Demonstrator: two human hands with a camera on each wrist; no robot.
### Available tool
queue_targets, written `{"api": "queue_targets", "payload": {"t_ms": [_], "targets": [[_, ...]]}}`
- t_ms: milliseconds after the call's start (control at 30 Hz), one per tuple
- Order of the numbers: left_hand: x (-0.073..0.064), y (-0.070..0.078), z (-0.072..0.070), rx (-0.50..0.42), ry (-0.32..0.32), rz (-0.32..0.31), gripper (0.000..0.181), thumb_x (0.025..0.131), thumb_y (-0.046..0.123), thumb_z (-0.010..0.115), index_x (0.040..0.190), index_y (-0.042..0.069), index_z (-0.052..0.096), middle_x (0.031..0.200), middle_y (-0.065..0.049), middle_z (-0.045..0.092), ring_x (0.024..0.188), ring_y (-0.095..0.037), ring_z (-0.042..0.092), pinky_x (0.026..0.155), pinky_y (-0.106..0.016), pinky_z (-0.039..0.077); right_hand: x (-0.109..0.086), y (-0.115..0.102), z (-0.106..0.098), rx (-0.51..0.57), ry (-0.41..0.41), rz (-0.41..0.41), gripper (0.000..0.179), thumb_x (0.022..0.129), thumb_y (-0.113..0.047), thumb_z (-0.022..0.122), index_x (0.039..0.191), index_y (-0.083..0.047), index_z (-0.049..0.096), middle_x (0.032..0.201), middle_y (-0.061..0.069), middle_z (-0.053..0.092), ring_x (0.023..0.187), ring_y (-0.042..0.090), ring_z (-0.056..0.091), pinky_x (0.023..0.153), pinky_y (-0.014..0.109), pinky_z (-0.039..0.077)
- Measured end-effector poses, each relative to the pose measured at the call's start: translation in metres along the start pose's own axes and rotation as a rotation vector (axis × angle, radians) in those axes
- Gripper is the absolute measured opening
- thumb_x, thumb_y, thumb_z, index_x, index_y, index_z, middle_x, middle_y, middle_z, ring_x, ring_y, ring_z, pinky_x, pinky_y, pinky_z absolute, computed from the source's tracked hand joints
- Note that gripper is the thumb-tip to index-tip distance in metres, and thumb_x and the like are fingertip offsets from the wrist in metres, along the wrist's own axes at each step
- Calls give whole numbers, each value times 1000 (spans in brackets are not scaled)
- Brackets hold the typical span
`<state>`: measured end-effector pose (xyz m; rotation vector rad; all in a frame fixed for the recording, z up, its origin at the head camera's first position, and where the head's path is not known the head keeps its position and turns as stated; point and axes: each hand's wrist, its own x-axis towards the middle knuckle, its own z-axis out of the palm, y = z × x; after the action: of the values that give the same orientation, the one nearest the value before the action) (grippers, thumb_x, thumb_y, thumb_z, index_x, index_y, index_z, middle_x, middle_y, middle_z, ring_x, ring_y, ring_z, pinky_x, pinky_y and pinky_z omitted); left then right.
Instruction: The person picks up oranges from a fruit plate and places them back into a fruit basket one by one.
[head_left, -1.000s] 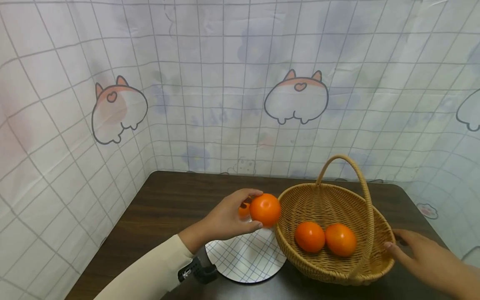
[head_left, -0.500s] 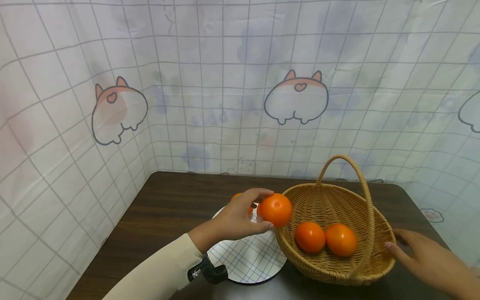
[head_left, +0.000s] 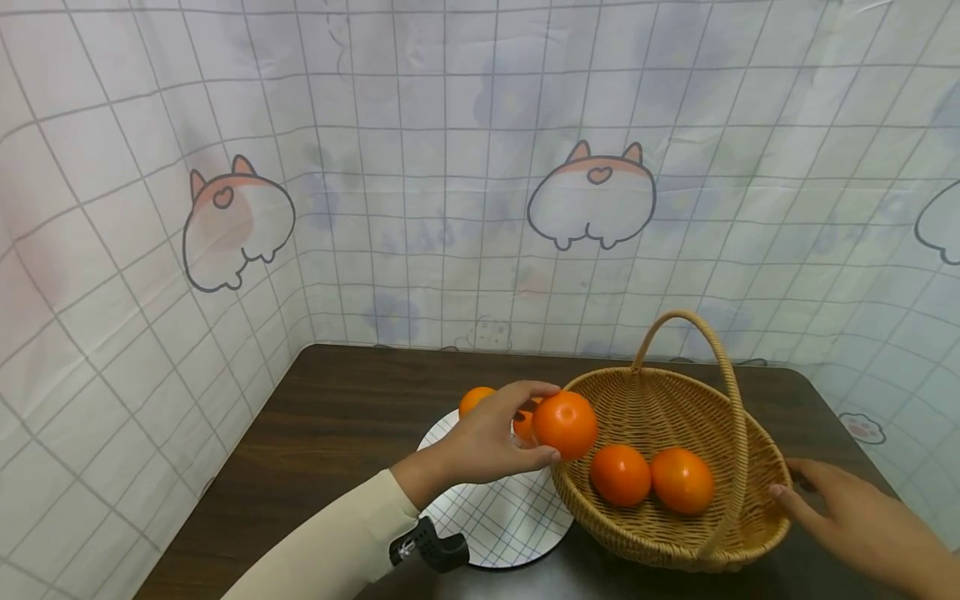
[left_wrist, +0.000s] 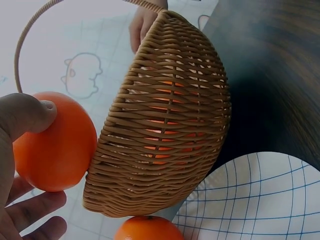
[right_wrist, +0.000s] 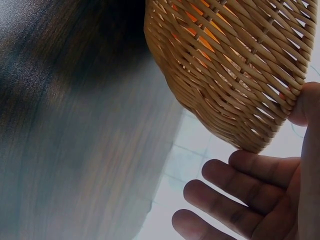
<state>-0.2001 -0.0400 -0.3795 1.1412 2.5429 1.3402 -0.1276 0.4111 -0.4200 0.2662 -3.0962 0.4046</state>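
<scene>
My left hand [head_left: 483, 442] holds an orange [head_left: 565, 425] between thumb and fingers, at the left rim of a wicker basket [head_left: 637, 417]. In the left wrist view the thumb [left_wrist: 32, 117] lies over that fruit, which overlaps the basket's edge; whether they touch I cannot tell. Two more oranges lie inside the basket, a left one [head_left: 620, 475] and a right one [head_left: 682, 481]. My right hand [head_left: 862, 517] pinches the basket's right rim, thumb on the inner side. From the right wrist, the index fingertip [right_wrist: 242, 159] shows against the outer weave, other fingers spread below.
Left of the basket lies a round white plate [head_left: 510, 525] with a blue grid. Behind my left hand are an orange [head_left: 475, 400] at its far edge and another, partly hidden orange [head_left: 522, 425]. The basket's tall handle [head_left: 731, 375] arches up. A grid-patterned curtain surrounds the dark wooden table [head_left: 345, 417].
My left hand has carried the orange rightward from above the plate to the basket's left rim, uncovering more of the fruit behind it. The right hand and basket stay put.
</scene>
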Motion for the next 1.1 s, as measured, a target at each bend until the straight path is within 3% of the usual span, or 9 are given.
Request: {"api": "queue_targets", "payload": {"t_ms": [233, 533, 800, 1100], "targets": [[2, 0, 3, 11, -23, 12, 71, 89, 29, 82, 150, 21, 48, 143, 5, 53, 123, -11, 55, 99, -35, 51, -1, 0, 1, 2, 13, -11, 59, 106, -45, 54, 127, 9, 62, 120, 33, 64, 103, 51, 64, 78, 68, 51], [0, -4, 3, -24, -60, -28, 64, 92, 28, 78, 149, 22, 48, 147, 0, 49, 126, -19, 56, 82, -21, 56, -2, -2, 1, -6, 17, -18, 58, 106, -44, 54, 127, 9, 62, 120, 32, 65, 101, 50, 65, 78, 67, 51], [-4, -15, 2, 41, -33, -12, 62, 93, 35, 78, 147, 20, 51, 144, 5, 53, 123, -15, 57, 94, -31, 53, -2, -6, -3, -30, 2, 8, 60, 106, -44, 53, 126, 12, 61, 120, 37, 61, 102, 54, 63, 77, 68, 51], [-12, -29, -5, 97, 15, -70, 58, 92, 31, 79, 143, 19, 54, 140, 3, 56, 121, -16, 58, 100, -40, 51, 1, -6, -4, -20, -31, 16, 65, 106, -45, 52, 127, 16, 58, 120, 38, 61, 99, 52, 64, 76, 66, 52]]}}
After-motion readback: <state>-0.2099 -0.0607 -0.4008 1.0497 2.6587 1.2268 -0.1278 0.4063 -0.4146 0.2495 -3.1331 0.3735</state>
